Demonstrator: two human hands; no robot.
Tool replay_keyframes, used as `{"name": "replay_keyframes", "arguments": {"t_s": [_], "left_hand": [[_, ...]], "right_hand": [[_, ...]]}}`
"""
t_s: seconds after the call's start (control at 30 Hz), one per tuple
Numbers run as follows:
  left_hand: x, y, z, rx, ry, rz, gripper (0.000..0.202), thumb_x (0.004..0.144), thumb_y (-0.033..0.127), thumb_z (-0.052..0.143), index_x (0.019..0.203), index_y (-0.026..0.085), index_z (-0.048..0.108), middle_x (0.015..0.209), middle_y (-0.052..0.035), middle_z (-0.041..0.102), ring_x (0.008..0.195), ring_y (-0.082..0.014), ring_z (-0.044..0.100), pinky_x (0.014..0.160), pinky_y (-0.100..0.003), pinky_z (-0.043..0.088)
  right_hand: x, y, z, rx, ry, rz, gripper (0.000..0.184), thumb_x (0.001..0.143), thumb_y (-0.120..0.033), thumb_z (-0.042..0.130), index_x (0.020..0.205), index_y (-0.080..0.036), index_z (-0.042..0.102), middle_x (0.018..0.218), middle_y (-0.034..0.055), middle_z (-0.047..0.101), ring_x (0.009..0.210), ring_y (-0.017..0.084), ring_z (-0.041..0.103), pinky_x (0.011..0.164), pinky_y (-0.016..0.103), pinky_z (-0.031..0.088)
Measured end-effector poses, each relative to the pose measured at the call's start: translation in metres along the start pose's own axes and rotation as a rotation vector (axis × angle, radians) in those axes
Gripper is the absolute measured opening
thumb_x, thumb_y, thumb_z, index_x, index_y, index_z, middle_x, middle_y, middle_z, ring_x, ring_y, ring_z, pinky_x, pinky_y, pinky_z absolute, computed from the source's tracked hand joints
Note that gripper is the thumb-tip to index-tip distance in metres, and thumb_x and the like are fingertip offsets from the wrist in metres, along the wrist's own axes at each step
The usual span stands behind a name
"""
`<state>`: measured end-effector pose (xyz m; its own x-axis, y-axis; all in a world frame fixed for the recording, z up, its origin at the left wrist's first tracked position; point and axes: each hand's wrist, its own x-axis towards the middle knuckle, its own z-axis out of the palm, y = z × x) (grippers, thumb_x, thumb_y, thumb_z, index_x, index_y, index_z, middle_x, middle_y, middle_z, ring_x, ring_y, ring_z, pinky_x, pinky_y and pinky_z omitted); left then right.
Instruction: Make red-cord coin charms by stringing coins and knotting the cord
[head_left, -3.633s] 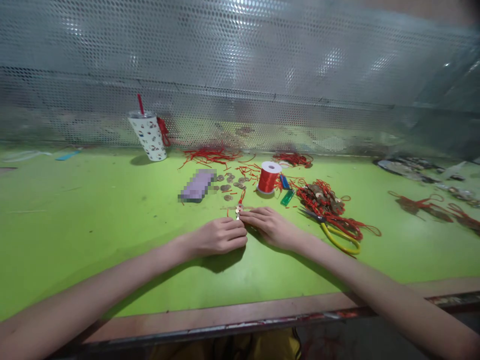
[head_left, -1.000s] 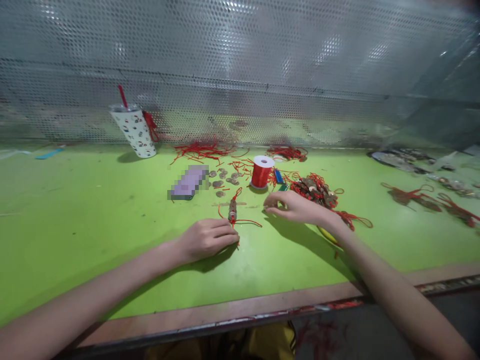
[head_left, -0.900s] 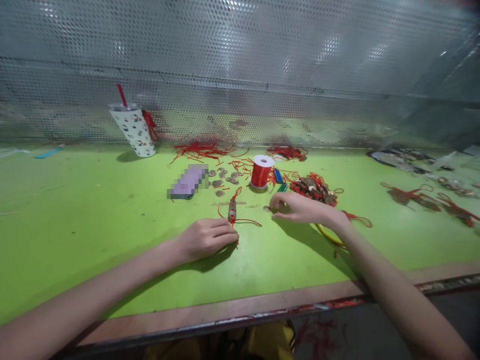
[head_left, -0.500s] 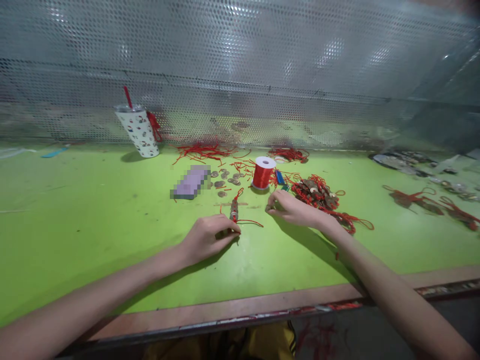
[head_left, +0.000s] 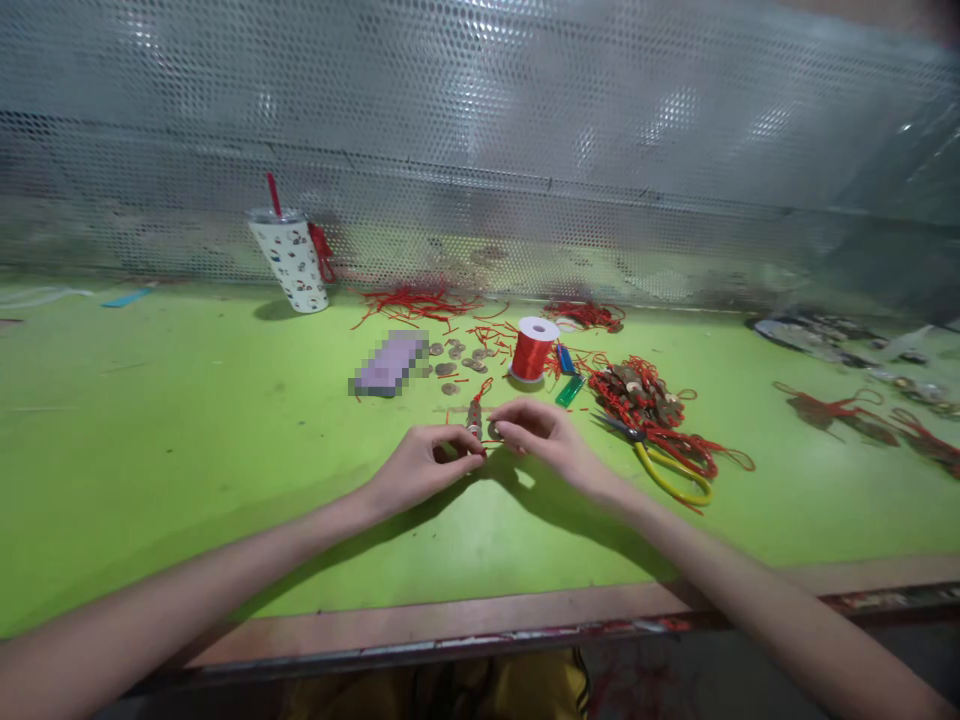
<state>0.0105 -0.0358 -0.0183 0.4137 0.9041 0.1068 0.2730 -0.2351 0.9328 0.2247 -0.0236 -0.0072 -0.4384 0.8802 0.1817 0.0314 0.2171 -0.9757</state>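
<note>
My left hand (head_left: 421, 466) rests on the green table (head_left: 187, 430), its fingertips pinched on the near end of a short stack of coins threaded on red cord (head_left: 474, 414). My right hand (head_left: 541, 440) is right beside it, fingers curled and pinching a small coin (head_left: 494, 431) close to that stack. The two hands almost touch. Loose coins (head_left: 459, 362) lie a little beyond them, next to a spool of red cord (head_left: 532, 350).
A pile of finished coin-and-cord pieces (head_left: 646, 400) and yellow-handled scissors (head_left: 664, 468) lie right of my right hand. A blue lighter (head_left: 566, 360) and a green lighter (head_left: 570, 391) sit by the spool. A patterned cup with a red straw (head_left: 291, 258) stands by the perforated metal wall (head_left: 480, 150).
My right hand reached out to the right near the pile, picked up a coin, and has come back left to meet my left hand at the coin stack.
</note>
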Motion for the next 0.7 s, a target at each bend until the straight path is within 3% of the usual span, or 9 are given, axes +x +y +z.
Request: {"name": "replay_keyframes", "arguments": {"t_s": [0.13, 0.43, 0.7], "left_hand": [[0.001, -0.001, 0.000, 0.002, 0.003, 0.039, 0.019, 0.083, 0.032, 0.072, 0.083, 0.014, 0.076, 0.077, -0.0051, 0.075, 0.068, -0.0149, 0.065, 0.061, -0.025, 0.050], [-0.001, 0.003, 0.000, -0.059, -0.009, 0.003, 0.023, 0.084, 0.034, 0.073, 0.086, 0.012, 0.078, 0.078, -0.0086, 0.077, 0.070, -0.0187, 0.071, 0.064, -0.027, 0.055], [-0.001, 0.005, 0.000, -0.081, 0.007, -0.004, 0.025, 0.084, 0.036, 0.074, 0.087, 0.012, 0.078, 0.080, -0.0091, 0.078, 0.070, -0.0192, 0.073, 0.065, -0.028, 0.056]], "right_hand": [[-0.001, 0.012, 0.010, 0.120, -0.014, 0.058, 0.026, 0.088, -0.044, 0.072, 0.101, -0.021, 0.072, 0.087, 0.0038, 0.068, 0.064, 0.012, 0.053, 0.059, 0.029, 0.044], [0.000, 0.017, 0.014, 0.112, -0.030, 0.064, 0.033, 0.087, -0.052, 0.071, 0.095, -0.020, 0.076, 0.084, 0.0034, 0.068, 0.065, 0.012, 0.055, 0.060, 0.028, 0.045], [0.000, 0.025, 0.017, 0.217, 0.005, 0.079, 0.037, 0.082, -0.052, 0.078, 0.096, -0.021, 0.064, 0.081, 0.0009, 0.066, 0.066, 0.013, 0.058, 0.059, 0.027, 0.048]]}}
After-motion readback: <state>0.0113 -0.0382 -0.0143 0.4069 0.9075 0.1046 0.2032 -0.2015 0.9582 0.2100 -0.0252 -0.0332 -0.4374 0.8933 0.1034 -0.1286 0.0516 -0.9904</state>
